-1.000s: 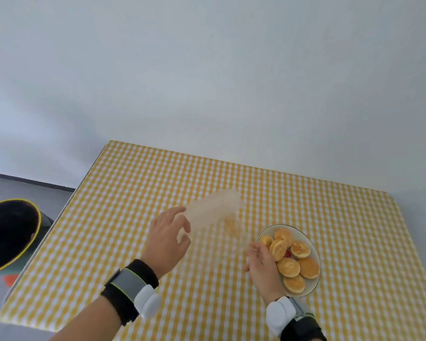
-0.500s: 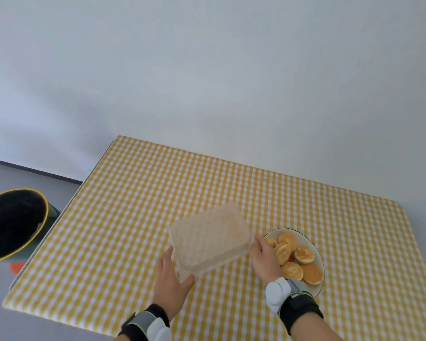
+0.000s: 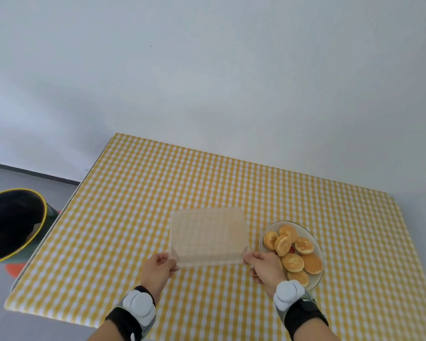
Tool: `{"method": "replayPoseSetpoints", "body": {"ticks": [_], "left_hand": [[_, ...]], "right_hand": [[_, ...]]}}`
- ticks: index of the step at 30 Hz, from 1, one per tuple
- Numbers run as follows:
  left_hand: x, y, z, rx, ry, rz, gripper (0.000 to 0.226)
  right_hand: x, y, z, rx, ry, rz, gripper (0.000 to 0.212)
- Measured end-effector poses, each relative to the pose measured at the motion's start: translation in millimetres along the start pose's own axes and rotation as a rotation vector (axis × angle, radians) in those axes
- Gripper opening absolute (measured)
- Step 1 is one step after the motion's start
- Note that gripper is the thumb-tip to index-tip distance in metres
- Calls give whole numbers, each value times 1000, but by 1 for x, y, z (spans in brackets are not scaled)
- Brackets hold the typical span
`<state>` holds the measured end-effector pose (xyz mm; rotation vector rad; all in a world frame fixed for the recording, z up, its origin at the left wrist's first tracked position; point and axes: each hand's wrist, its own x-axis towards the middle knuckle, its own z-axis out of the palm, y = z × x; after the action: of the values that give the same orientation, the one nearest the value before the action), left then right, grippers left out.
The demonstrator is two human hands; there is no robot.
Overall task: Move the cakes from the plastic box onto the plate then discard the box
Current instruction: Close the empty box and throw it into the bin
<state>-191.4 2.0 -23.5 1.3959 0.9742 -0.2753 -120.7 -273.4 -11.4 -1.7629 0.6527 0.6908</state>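
A clear, rectangular plastic box (image 3: 208,236) is held over the middle of the surface (image 3: 133,193), which is covered in a yellow-and-white checked cloth. The box looks empty, and the check pattern shows through it. The left hand (image 3: 159,269) grips the box's near left corner, fingers curled around the edge. The right hand (image 3: 265,267) pinches the near right corner in the same way. Whether the box's far side rests on the cloth or is lifted off it cannot be told.

Just to the right of the box, beside the right hand, a round, pale plate with a dark rim (image 3: 316,244) sits on the surface. It holds a pile of round golden cakes (image 3: 293,254), some overlapping one another, with a small red piece (image 3: 292,249) showing between them.

Both wrists carry black bands with white rounded devices (image 3: 138,305). Off the left edge of the surface, on the grey floor (image 3: 0,173), stands a dark bin with a yellow rim (image 3: 12,222), its mouth open, well apart from the box.
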Motion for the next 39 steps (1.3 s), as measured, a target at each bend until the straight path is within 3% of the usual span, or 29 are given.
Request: {"method": "replayPoseSetpoints", "body": {"ticks": [7,17,21,29,39], "left_hand": [[-25,-8,-14,-28,53,80,14],[-89,-33,-93,-290,237,116,21],[-96,-34,-144,-413,317,159,23],[-65,-27,-256,-583,499,178,21],[22,8,-406,-832,566,10,10]], "right_hand": [[-17,15,4,8,-23,-60,18],[-53,-2,65,15,-275,-162,11],[-71,-22,118,-7,-415,-158,16],[-104,-84,246,-189,-559,-262,49],[-137,-130,425,-457,-677,-393,56]]}}
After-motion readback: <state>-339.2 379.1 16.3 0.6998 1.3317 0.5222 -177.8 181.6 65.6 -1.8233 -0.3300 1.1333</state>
